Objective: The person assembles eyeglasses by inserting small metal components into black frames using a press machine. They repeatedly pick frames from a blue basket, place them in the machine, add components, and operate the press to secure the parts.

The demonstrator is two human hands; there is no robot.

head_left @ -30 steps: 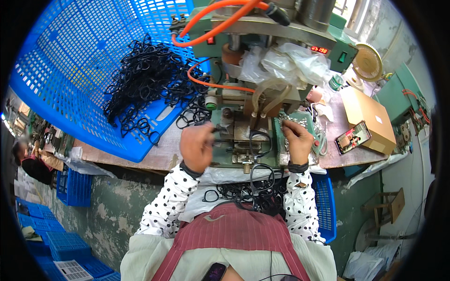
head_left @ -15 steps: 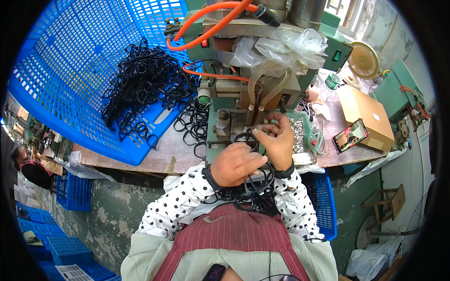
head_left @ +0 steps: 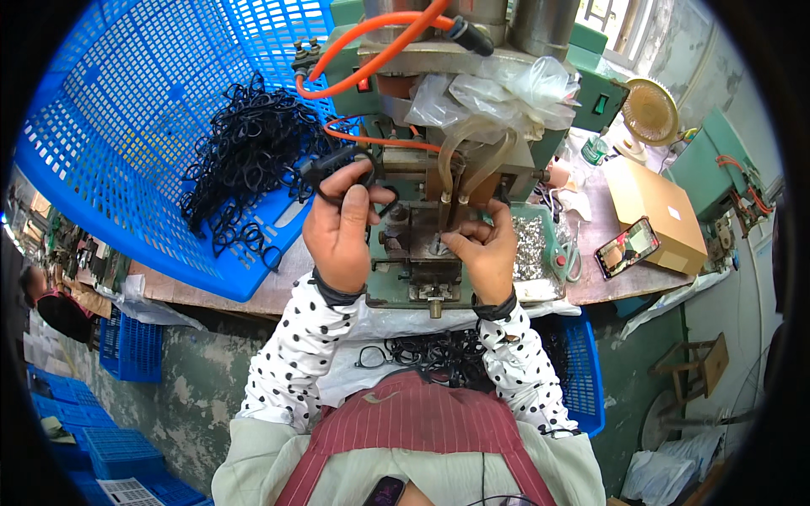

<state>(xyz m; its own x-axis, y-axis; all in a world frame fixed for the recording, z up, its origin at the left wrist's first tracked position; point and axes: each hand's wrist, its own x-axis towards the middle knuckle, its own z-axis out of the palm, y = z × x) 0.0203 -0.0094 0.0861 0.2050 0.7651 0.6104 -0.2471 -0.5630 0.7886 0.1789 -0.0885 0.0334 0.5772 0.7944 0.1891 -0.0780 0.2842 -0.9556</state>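
Observation:
My left hand [head_left: 339,238] is raised to the left of the green press [head_left: 390,287], its fingers closed round a black loop [head_left: 386,196]. The loop looks like a thin cord or elastic band and sticks out past the fingertips. My right hand [head_left: 488,257] rests at the press's metal work block [head_left: 422,232], thumb and forefinger pinched close under the vertical guides. What lies between those fingertips is too small to make out. More black loops [head_left: 439,354] lie on my lap, over a white cloth.
A large blue basket [head_left: 169,232] with a heap of black loops [head_left: 261,139] stands at the left. Right of the press are a tray of small metal parts [head_left: 530,244], scissors [head_left: 575,257], a phone [head_left: 627,246] against a cardboard box [head_left: 654,211], and a fan [head_left: 650,114].
My left hand has moved from low in front of the press up and left, a black loop in it. My right hand has shifted slightly left, without the loops that were beside it.

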